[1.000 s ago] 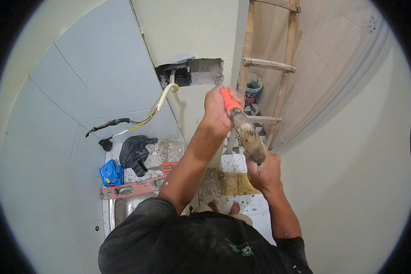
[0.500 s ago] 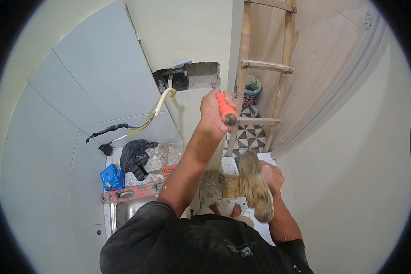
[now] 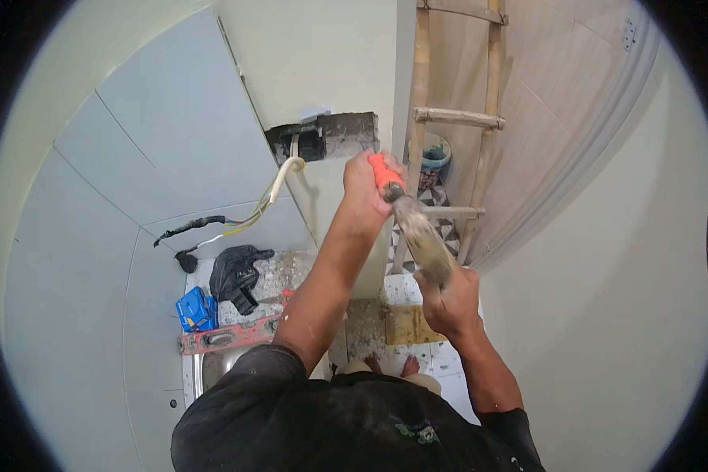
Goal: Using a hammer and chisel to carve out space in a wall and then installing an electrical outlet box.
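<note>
Close the fingers of the right hand [image 3: 451, 307] firmly around the striker [image 3: 425, 242], as shown; its pale brown, blocky body is motion-blurred, wood by appearance, and its far end lies at the butt of the orange-handled tool [image 3: 384, 171]. Contact between the two cannot be confirmed through the blur. The fingers of the left hand [image 3: 360, 187] are wrapped around the ribbed orange grip, positioning the tool at the wall, just below the right-hand end of the recess [image 3: 352, 134]; the working tip is hidden. The step appears to be driving the tool with blows: align each stroke with the handle axis, strike the dark, rounded butt squarely, and hold the knuckles clear of the striking path. The exposed cable [image 3: 279, 182] calls for caution. The recess is rough-edged, with grey mortar-like faces in smooth cream plaster; a black box [image 3: 312, 145] sits at its left. To the left, the debris-speckled table [image 3: 287, 269] carries a crumpled black plastic bag [image 3: 233, 274], a glossy blue pack [image 3: 197, 309] and a dusty red level [image 3: 236, 336] beside a metal sink [image 3: 212, 366]. Beyond, right, a round-poled ladder [image 3: 458, 118] stands before a stained bucket [image 3: 434, 160].
</note>
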The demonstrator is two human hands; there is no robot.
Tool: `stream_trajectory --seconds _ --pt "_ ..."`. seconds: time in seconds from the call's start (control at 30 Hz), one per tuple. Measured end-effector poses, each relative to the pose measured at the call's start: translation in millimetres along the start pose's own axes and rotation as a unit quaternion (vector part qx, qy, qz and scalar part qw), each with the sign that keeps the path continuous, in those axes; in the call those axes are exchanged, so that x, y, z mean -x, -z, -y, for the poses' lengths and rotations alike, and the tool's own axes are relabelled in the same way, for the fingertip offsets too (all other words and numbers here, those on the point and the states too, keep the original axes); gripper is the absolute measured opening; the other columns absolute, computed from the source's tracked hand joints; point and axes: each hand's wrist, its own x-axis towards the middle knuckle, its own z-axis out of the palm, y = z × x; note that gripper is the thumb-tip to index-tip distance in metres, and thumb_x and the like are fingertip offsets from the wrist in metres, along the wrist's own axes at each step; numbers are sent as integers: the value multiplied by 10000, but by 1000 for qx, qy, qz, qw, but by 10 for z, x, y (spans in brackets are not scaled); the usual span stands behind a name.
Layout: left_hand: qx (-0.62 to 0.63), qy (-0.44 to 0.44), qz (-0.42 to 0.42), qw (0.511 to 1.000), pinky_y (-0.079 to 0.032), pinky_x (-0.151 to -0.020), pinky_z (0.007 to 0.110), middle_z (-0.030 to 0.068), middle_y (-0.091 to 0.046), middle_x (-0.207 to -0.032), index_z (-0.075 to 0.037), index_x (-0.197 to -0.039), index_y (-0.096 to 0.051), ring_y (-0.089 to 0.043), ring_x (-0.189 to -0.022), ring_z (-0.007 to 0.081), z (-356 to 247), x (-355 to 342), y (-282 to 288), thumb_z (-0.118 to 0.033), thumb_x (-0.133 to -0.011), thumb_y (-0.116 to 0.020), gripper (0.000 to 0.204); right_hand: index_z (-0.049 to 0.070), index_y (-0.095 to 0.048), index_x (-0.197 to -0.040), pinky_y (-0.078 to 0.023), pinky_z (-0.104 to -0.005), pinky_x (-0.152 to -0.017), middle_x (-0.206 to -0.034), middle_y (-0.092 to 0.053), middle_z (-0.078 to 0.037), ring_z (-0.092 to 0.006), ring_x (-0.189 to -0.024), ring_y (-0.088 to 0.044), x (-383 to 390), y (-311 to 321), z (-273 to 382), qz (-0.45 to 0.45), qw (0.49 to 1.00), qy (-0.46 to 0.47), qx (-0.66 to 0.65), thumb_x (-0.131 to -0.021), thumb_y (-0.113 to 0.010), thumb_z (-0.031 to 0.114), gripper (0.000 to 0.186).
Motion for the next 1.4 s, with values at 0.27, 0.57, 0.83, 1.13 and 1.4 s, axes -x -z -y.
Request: stream_trajectory --seconds 0.27,0.57,0.83,1.13,1.4 --pt "48 4 -5 999 -425 -438 272 30 -437 -554 -69 -718 -439 -446 -472 157 -10 -16 -2 -270 -909 -378 283 34 -549 -876 -475 -425 -556 -646 -575 -194 -385 -638 -602 18 -136 -192 -34 999 4 41 -719 -691 251 303" --pt "-195 49 8 980 -375 -379 253 33 -464 -604 -60 -801 -468 -439 -467 128 11 614 428 -302 -907 -422 268 13 -599 -906 -503 -310 -603 -739 -626 -119 -275 -651 -634 478 -125 -257 -23 996 11 -80 -718 -648 61 200" --pt "-61 34 -44 997 -393 -385 247 30 -472 -627 -57 -841 -469 -451 -478 133 25 627 290 -266 -898 -416 223 70 -418 -614 -266 -242 -428 -536 -376 34 -74 -466 -354 484 -215 -41 -50 967 -100 -229 -908 -469 460 492" --pt "10 55 -29 998 -406 -404 239 27 -463 -614 -52 -826 -462 -438 -472 129 12 531 252 -248 -893 -425 210 31 -545 -721 -380 -276 -466 -548 -494 -5 -111 -483 -464 555 -128 -138 -24 967 -105 -232 -856 -615 285 296" --pt "68 48 -24 996 -409 -399 218 12 -461 -607 -53 -792 -475 -433 -476 105 52 480 206 -244 -898 -434 223 -1 -558 -720 -407 -281 -493 -571 -523 -43 -137 -497 -484 450 -140 -89 -31 969 -94 -227 -828 -627 210 247"
